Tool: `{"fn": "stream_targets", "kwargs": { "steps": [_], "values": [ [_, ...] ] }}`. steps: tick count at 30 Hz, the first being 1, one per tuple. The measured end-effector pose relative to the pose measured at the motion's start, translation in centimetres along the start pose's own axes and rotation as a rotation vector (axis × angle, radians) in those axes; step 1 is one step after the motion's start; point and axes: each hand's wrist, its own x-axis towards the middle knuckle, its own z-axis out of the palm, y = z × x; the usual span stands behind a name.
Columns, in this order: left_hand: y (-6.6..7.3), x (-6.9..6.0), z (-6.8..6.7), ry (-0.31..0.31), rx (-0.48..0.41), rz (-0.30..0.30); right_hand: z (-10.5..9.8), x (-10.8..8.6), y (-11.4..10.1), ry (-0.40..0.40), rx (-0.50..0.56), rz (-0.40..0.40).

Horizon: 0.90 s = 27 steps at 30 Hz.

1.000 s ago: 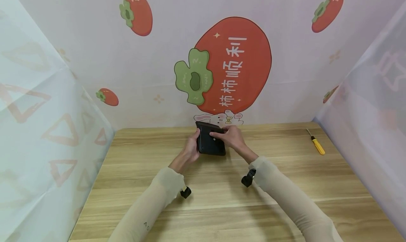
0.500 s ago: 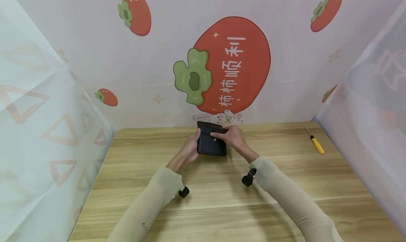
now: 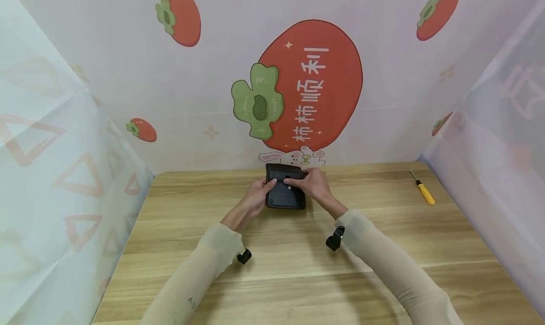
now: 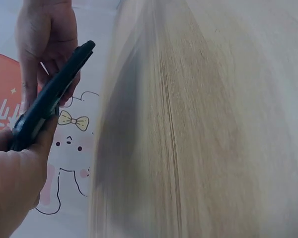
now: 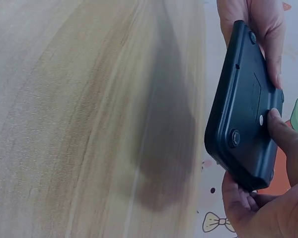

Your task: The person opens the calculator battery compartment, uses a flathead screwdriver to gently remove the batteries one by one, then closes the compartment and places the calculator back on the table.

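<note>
A flat black device [image 3: 283,196] is held up above the back of the table, its underside with round feet towards the head camera. My left hand [image 3: 255,196] grips its left edge, thumb lying on the underside. At the right edge my right hand [image 3: 316,185] holds it, thumb pressed near a small white dot, fingers behind. The right wrist view shows the device [image 5: 246,114] tilted, with the right hand [image 5: 273,198] curled round its near end. In the left wrist view the device [image 4: 54,94] appears edge-on, gripped by the left hand [image 4: 15,183].
A screwdriver with a yellow handle [image 3: 426,194] lies at the back right of the wooden table [image 3: 272,287]. Behind the table stands a wall covering with persimmon prints [image 3: 319,88], and further sheets hang at both sides.
My left thumb has moved from the device's left edge onto its underside. The device has turned slightly and shifted a little to the right. The right hand still holds it.
</note>
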Motion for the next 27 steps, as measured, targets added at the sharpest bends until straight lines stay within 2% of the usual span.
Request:
{"fn": "stream_targets", "kwargs": {
  "steps": [6, 12, 21, 27],
  "values": [
    [0.1, 0.0, -0.5, 0.025, 0.096, -0.027, 0.4, 0.1, 0.3, 0.013, -0.025, 0.001],
    [0.2, 0.0, -0.9, 0.059, 0.14, -0.068, 0.4, -0.2, 0.3, 0.004, -0.028, 0.012],
    [0.4, -0.6, -1.3, 0.051, 0.204, -0.059, 0.2, -0.5, 0.3, -0.024, -0.025, 0.016],
    [0.3, -1.0, -1.6, 0.042, 0.245, -0.074, 0.5, -0.6, 0.7, -0.052, -0.008, 0.057]
  ]
}}
